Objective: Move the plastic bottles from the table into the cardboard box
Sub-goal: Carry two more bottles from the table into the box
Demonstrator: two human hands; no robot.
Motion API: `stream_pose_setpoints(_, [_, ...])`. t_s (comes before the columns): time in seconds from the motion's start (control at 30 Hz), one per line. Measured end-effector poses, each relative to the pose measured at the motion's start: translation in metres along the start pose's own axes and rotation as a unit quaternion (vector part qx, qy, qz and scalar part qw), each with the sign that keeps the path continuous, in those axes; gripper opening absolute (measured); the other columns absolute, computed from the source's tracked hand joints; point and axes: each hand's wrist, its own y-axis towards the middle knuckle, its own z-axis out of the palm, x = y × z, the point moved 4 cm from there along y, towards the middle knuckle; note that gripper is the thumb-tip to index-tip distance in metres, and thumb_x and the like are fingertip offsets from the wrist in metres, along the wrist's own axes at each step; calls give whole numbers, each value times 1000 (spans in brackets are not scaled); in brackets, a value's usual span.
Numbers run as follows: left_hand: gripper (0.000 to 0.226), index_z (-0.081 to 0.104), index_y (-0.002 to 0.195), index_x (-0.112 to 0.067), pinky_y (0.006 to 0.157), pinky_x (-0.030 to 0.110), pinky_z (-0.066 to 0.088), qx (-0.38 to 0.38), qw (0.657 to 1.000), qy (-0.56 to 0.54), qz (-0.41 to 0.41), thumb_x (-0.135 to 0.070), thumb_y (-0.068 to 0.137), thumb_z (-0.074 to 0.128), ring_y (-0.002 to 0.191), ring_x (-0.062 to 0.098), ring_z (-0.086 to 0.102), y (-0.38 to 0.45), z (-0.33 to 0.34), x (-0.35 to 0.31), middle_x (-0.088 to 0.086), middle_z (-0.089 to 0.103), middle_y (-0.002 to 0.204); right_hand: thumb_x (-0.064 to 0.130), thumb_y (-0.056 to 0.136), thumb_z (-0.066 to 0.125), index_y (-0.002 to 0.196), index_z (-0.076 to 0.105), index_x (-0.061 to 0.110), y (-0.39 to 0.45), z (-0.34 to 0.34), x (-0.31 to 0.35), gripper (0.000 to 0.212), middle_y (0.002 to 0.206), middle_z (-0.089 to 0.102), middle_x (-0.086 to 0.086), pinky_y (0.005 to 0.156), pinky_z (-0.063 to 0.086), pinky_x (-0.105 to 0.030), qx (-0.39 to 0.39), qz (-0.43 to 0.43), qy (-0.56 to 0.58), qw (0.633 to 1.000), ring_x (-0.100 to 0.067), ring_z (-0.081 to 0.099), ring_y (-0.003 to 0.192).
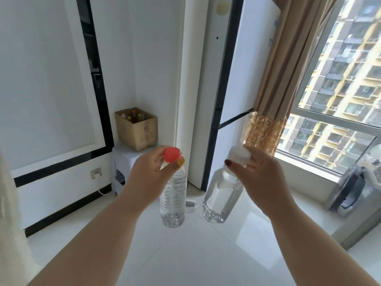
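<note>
Two plastic bottles hang in the air in front of the person, one in each hand, high above the shiny white floor (185, 254). The red-capped bottle (173, 195) is see-through, round and thin, with little ridges going around its body. The left hand (150, 170) pinches it at the top, with the fingers closed around the red cap (172, 154), so the bottle hangs straight down. The white-capped bottle (222, 195) is also clear, but it is fatter and has flat sides with corners. The right hand (255, 172) grips it at the white cap (239, 155), and this bottle tilts a little, with its bottom swung to the left. The two bottles are near each other but not touching. Farther away, in the corner of the room, the cardboard box (137, 129) sits on a small white stool (123, 164). It is open at the top, and some small bottle tops with coloured caps peek out, but they are too blurry to count. A tan curtain (276, 79) hangs beside a big window (346, 79) on the right.
</note>
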Motion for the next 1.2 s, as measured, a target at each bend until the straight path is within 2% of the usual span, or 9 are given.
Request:
stream_pose_setpoints(0.17, [34,65,107,-25,81,0,43,-24,999,24,5,-45,81,65,92,-22,62,110,-14,42,-20,72,98,30,80,81,87,66,40,119,53,-29,19,82,74,25,64,49,-10,4,-12,-1,1000,2,71,76])
stream_pose_setpoints(0.3, [25,65,111,-19,80,-2,42,-46,995,89,4,-32,90,69,87,-22,62,200,-33,77,-16,70,99,33,81,79,103,71,25,220,105,-52,24,90,76,12,67,48,-17,38,-25,16,999,-5,71,83])
stream_pose_setpoints(0.47, [18,65,106,-27,75,1,44,-116,980,161,-19,-37,91,67,83,-23,61,304,-76,120,-17,72,98,39,80,77,93,68,37,349,180,-72,16,83,72,20,62,44,-21,86,-35,58,994,-1,68,77])
stream_pose_setpoints(0.57, [31,67,116,-19,79,7,43,-158,972,168,-39,-39,91,67,95,-13,63,358,-104,147,-14,73,105,40,79,77,99,70,29,416,232,-78,24,90,74,12,63,44,-24,105,-38,67,992,-10,69,82])
stream_pose_setpoints(0.67, [36,65,122,-17,85,14,42,-186,961,200,-47,-39,93,66,104,5,63,412,-131,179,-9,70,113,41,77,77,95,70,28,475,286,-84,22,87,73,11,61,44,-24,118,-46,65,990,-9,69,79])
stream_pose_setpoints(0.73, [37,64,124,-17,92,22,43,-194,955,218,-52,-39,94,65,108,9,62,449,-149,205,-6,70,116,41,76,77,95,69,28,511,321,-89,23,87,73,12,59,43,-23,121,-49,67,989,-11,69,79])
stream_pose_setpoints(0.9, [36,66,122,-18,85,17,44,-205,954,213,-43,-39,93,66,106,9,63,543,-195,278,-10,69,110,43,77,77,108,69,26,597,409,-110,36,96,74,6,63,45,-26,121,-52,57,990,-19,69,86])
stream_pose_setpoints(1.03, [30,66,117,-23,100,31,49,-189,964,179,-49,-38,91,68,113,11,66,616,-223,329,-11,71,112,40,78,77,105,70,26,660,470,-127,31,95,74,6,69,50,-28,124,-31,56,990,-18,70,88])
stream_pose_setpoints(1.2, [29,69,114,-22,100,33,50,-193,967,155,-66,-38,89,72,111,7,67,695,-245,388,-11,74,111,40,79,76,102,68,31,729,532,-149,26,89,71,15,65,48,-25,120,-22,53,991,-5,67,85])
